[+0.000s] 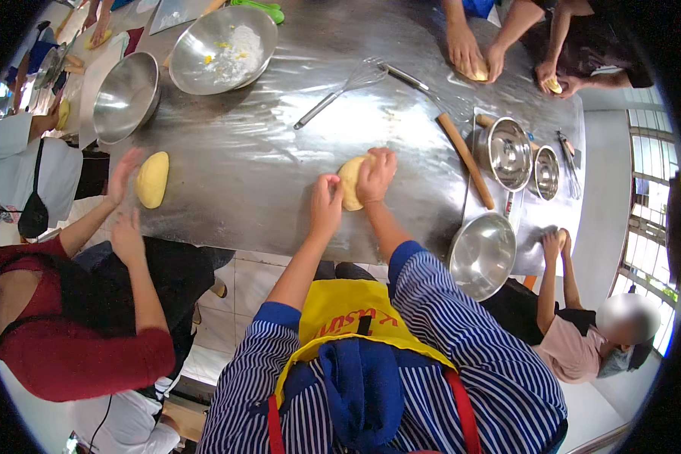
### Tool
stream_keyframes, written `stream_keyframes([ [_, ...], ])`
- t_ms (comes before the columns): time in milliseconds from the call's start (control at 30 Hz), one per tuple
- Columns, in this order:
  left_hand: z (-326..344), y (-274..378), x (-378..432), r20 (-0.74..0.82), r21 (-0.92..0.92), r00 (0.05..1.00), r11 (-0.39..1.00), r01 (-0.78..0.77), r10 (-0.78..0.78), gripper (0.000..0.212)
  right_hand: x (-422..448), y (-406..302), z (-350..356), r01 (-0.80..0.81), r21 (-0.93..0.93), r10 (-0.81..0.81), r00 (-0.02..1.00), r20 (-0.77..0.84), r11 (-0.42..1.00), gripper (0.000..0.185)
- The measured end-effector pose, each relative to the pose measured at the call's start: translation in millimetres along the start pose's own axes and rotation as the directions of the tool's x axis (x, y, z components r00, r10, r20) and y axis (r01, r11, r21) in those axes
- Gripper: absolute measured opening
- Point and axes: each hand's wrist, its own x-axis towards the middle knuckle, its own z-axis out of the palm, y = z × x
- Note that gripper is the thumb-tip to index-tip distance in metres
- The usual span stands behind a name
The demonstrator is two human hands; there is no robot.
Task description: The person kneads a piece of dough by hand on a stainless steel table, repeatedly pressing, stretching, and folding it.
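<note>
A pale yellow lump of dough [349, 184] lies on the stainless-steel table [249, 187] right in front of me. My right hand [377, 175] wraps over the dough's right side, its fingers reaching across the top. At the left edge of the same lump is my left hand [327, 205], thumb and forefinger close together. Whether those fingertips pinch the dough cannot be made out. The underside of the lump is hidden.
Beyond my hands lie a whisk [340, 93] and a second whisk [425, 88]. A wooden rolling pin [465, 162] and steel bowls [482, 255] stand to the right. Left, a co-worker's hands [126, 176] are beside another dough lump [152, 180]; a floury bowl [198, 62] stands farther back.
</note>
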Motion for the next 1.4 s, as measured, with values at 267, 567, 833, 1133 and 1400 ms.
stream_keyframes([
  [267,27,-4,79,-0.243,0.111,0.958,0.985,-0.130,0.153,0.041,92,24,56,0.133,-0.087,-0.091,0.921,0.378,0.987,0.020],
  [567,-10,-78,85,-0.183,-0.549,0.854,0.771,0.323,-0.488,0.045,65,-68,30,-0.014,0.125,-0.058,0.827,0.560,0.992,0.019],
  [833,21,3,24,-0.167,0.242,0.981,0.960,0.143,-0.104,0.025,-34,-43,-4,-0.366,0.123,0.365,0.930,0.025,0.923,0.012],
  [1133,28,28,79,-0.187,0.392,0.981,0.919,0.023,0.055,0.030,66,13,47,-0.063,0.019,0.059,0.981,0.185,0.998,0.016],
  [1400,38,2,85,-0.336,0.158,0.939,0.987,-0.025,0.077,0.029,94,7,57,-0.125,-0.135,0.179,0.816,0.549,0.983,0.032],
])
